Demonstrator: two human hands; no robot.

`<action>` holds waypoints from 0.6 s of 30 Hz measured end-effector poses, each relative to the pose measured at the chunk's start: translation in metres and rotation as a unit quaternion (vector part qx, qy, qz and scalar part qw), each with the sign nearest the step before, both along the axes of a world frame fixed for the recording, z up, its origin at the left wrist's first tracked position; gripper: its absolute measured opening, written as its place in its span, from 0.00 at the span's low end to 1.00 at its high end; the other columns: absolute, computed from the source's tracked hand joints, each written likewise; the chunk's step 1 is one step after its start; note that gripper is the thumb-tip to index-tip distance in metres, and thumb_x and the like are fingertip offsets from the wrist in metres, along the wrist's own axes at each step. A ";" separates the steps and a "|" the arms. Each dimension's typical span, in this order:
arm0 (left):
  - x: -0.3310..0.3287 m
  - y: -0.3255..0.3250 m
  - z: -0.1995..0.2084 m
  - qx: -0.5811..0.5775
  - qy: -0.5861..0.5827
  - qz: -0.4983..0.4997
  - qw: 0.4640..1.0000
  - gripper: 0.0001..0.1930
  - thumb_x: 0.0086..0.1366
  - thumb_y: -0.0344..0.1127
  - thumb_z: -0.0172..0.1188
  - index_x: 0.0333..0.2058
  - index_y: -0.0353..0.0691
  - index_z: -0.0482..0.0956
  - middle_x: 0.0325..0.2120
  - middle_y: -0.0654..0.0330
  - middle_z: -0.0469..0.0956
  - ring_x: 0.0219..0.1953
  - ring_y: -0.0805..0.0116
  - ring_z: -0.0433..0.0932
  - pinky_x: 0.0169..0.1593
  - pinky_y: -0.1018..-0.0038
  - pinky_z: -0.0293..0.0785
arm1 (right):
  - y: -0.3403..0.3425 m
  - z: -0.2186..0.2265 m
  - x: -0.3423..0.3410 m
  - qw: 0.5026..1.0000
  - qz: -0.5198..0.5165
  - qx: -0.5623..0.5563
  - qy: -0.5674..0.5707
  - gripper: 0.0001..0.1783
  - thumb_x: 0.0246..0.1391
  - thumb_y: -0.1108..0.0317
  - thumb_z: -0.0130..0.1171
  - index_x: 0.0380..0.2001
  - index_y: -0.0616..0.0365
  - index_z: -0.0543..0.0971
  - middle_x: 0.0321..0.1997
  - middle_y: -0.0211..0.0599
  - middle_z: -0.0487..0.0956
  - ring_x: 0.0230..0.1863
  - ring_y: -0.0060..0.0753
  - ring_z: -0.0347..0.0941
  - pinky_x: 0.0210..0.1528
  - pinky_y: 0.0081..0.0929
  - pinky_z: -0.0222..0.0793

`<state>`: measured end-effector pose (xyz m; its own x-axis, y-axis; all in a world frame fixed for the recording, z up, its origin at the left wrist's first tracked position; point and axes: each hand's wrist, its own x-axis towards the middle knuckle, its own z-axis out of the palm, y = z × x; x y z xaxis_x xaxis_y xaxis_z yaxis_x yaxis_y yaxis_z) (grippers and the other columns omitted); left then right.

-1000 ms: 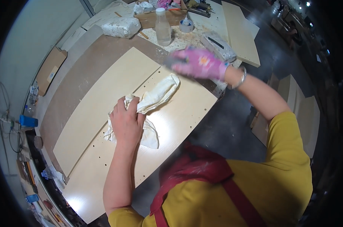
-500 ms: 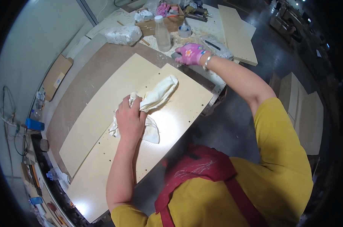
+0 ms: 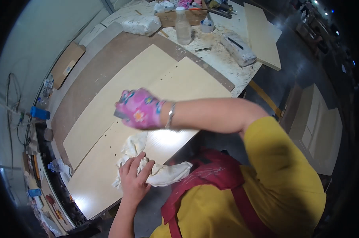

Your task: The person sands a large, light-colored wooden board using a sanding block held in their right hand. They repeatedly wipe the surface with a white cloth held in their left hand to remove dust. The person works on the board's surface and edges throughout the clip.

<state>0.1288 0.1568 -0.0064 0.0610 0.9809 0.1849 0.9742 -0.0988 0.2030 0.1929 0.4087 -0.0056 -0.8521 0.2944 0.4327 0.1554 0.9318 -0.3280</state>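
My bare left hand [image 3: 135, 178] has its fingers curled into a crumpled white cloth [image 3: 169, 174] at the near edge of a pale wooden panel [image 3: 96, 170]. Part of the cloth hangs over that edge, near my red apron. Above the panel, my right hand [image 3: 141, 109], in a pink flowered glove, reaches across with its fingers closed. Something grey shows at its fingertips; I cannot make out whether it is a held piece or the glove's palm. A second pale panel [image 3: 120, 85] lies along the far side of the first. Small dark holes line the near panel.
A bottle [image 3: 183, 27], a tape roll [image 3: 206, 25] and a wrapped block [image 3: 239, 49] with a dark slim tool stand at the back. A wrapped white bundle [image 3: 141, 25] lies left of the bottle. More boards [image 3: 262, 35] rest at the back right.
My right hand has come from the back of the table to above the panels. My left hand has drawn the cloth toward me, to the panel's near edge.
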 end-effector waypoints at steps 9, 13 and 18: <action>-0.006 -0.001 0.002 0.017 -0.025 -0.028 0.999 0.38 0.30 0.29 0.72 0.49 0.53 0.79 0.57 0.59 0.71 0.54 0.57 0.71 0.50 0.60 0.66 | 0.060 0.011 0.057 0.985 -0.135 -0.007 -0.109 0.20 0.50 0.62 0.55 0.45 0.59 0.79 0.40 0.50 0.81 0.42 0.54 0.78 0.47 0.45 0.74; -0.011 -0.007 -0.007 0.039 -0.059 -0.021 0.997 0.34 0.36 0.29 0.69 0.49 0.51 0.79 0.55 0.57 0.73 0.53 0.50 0.71 0.53 0.56 0.67 | -0.095 0.000 -0.075 0.997 0.063 0.013 -0.048 0.19 0.50 0.56 0.59 0.42 0.53 0.77 0.41 0.44 0.78 0.43 0.51 0.77 0.45 0.45 0.74; -0.067 -0.076 0.009 0.008 -0.128 0.016 0.992 0.31 0.41 0.29 0.67 0.50 0.51 0.78 0.55 0.58 0.73 0.51 0.56 0.73 0.50 0.56 0.69 | -0.010 0.037 -0.009 0.970 0.039 -0.151 -0.187 0.30 0.54 0.48 0.62 0.54 0.54 0.76 0.46 0.45 0.77 0.45 0.47 0.77 0.50 0.39 0.74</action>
<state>0.0616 0.0809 0.0022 -0.0216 0.9784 0.2057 0.8933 -0.0735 0.4435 0.1838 0.3984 0.0316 -0.9577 0.2876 -0.0061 0.2484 0.8162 -0.5216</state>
